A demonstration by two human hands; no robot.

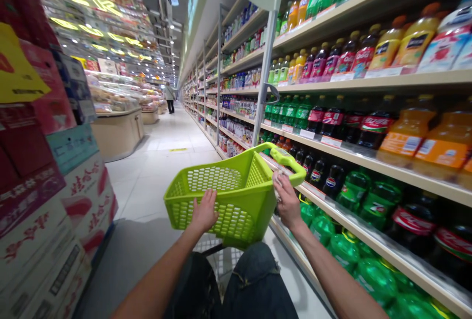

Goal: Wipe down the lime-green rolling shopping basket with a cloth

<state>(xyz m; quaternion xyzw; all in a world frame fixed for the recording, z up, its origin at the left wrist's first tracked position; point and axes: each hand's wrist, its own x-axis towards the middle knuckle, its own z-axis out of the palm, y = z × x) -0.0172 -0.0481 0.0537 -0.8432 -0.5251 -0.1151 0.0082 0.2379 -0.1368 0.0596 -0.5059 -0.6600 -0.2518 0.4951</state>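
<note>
A lime-green shopping cart (236, 211) with a perforated basket stands in front of my knees, turned sideways in the aisle. Its basket looks bare inside. My left hand (205, 212) holds the near side of the basket, fingers over the upper rim and thumb against the outer wall. At the handle end, my right hand (288, 200) is closed on a crumpled whitish wipe (282, 174), pressed to the cart beside the green handle (289, 159). The wipe is partly hidden by my fingers, and its exact material is hard to make out.
Shelves (342, 144) packed with soda and juice bottles run along the right, close to my right arm. Stacked drink cartons (44, 230) flank the left. A person (169, 98) stands far down the aisle, past a round display counter (118, 134).
</note>
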